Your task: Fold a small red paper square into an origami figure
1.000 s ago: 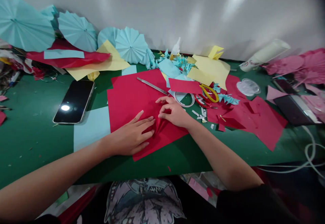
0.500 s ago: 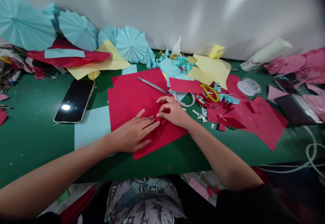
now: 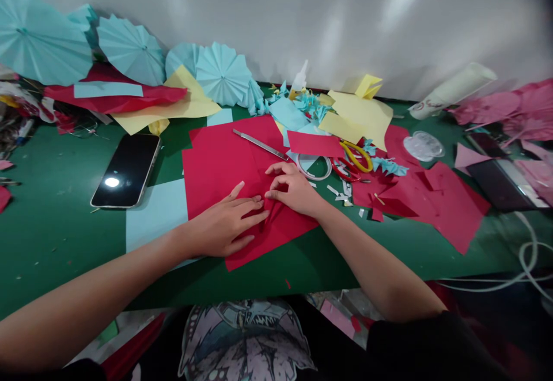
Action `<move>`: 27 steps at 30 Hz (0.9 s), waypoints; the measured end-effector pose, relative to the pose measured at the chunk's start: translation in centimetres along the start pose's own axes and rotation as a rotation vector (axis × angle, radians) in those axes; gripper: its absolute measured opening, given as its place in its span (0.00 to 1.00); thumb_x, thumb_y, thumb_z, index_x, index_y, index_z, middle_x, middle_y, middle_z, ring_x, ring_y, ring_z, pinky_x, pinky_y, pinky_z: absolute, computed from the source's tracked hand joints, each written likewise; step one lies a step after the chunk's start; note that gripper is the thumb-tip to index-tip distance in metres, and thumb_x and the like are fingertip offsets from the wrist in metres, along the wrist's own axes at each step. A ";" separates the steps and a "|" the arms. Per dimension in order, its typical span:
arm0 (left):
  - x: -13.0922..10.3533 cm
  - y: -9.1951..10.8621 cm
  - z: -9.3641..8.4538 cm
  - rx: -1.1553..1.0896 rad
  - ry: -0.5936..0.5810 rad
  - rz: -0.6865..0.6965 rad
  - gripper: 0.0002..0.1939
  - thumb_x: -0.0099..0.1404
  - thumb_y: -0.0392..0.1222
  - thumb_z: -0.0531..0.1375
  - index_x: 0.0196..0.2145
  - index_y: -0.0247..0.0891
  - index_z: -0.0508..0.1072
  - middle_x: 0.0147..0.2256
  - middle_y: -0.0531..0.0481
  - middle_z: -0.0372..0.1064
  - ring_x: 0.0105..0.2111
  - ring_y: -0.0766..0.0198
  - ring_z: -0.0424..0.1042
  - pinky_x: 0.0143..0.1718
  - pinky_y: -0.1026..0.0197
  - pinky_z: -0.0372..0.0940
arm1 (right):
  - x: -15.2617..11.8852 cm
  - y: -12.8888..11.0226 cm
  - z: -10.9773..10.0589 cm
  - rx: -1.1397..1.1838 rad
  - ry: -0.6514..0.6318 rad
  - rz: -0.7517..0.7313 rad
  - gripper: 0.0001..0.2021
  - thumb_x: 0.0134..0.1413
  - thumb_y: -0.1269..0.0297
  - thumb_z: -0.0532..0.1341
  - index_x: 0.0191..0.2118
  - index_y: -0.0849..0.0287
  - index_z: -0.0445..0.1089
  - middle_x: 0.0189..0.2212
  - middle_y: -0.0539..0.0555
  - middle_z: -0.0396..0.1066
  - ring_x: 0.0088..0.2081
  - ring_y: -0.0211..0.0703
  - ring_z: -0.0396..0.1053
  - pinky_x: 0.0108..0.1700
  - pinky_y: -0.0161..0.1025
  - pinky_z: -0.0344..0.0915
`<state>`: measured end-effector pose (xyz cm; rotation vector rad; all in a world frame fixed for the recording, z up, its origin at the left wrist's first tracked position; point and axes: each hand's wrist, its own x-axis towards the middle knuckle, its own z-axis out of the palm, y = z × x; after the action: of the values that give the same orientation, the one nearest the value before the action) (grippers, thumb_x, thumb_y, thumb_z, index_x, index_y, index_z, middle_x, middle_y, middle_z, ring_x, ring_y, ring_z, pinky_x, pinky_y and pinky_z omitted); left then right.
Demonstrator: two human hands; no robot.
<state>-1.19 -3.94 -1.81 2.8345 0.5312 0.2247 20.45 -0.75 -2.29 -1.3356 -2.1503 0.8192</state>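
Red paper sheets [image 3: 220, 168] lie overlapped on the green table in front of me. My left hand [image 3: 227, 223] rests flat on them, palm down, its fingers stretched out toward the right. Close to those fingertips, my right hand [image 3: 294, 189] is closed in a pinch, thumb against index finger, on a small red paper piece [image 3: 266, 212] that stands up slightly from the sheet. The fingers partly cover that piece. A slim metal-coloured craft knife or similar tool [image 3: 259, 144] lies on the red paper beyond my hands.
A phone [image 3: 126, 170] lies left, beside pale blue paper [image 3: 155, 211]. Right of my hands are a tape roll [image 3: 330, 168], yellow-handled scissors [image 3: 358, 156] and red scraps [image 3: 453, 208]. Pleated blue paper fans [image 3: 223, 75] and a glue bottle [image 3: 299, 78] stand along the wall.
Both hands keep nearly the same place and pose. The small red piece at the right fingertips shows slightly more; the whole view has shifted a little.
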 end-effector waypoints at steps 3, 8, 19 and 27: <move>-0.1 -0.3 -0.3 -0.004 -0.027 0.027 0.21 0.64 0.39 0.52 0.55 0.37 0.62 0.54 0.37 0.61 0.56 0.49 0.58 0.58 0.35 0.42 | 0.0 0.0 -0.1 -0.008 -0.004 0.001 0.08 0.46 0.65 0.65 0.22 0.59 0.68 0.44 0.55 0.64 0.48 0.46 0.60 0.52 0.49 0.57; -0.4 -0.7 -0.8 -0.019 -0.068 0.067 0.23 0.64 0.40 0.53 0.57 0.42 0.60 0.55 0.39 0.59 0.57 0.49 0.55 0.58 0.33 0.36 | 0.0 0.0 -0.1 -0.003 -0.010 0.007 0.08 0.46 0.64 0.65 0.22 0.59 0.68 0.44 0.54 0.64 0.48 0.46 0.59 0.53 0.50 0.57; -0.5 -0.9 -1.8 -0.068 -0.122 0.115 0.20 0.65 0.38 0.54 0.53 0.53 0.64 0.59 0.43 0.53 0.60 0.50 0.50 0.58 0.35 0.34 | -0.1 -0.3 -0.3 -0.001 -0.042 0.033 0.08 0.47 0.64 0.64 0.22 0.59 0.68 0.46 0.55 0.63 0.50 0.48 0.58 0.55 0.52 0.55; -0.6 -1.0 -1.4 -0.093 -0.133 0.055 0.28 0.64 0.41 0.54 0.60 0.43 0.53 0.58 0.39 0.54 0.60 0.52 0.51 0.59 0.37 0.29 | -0.1 -0.2 -0.1 -0.034 -0.041 0.004 0.08 0.48 0.65 0.63 0.22 0.59 0.68 0.46 0.55 0.63 0.51 0.48 0.58 0.55 0.52 0.55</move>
<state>-2.34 -2.91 -0.78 2.7517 0.4048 0.0681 20.43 -0.94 -2.07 -1.3514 -2.2025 0.8220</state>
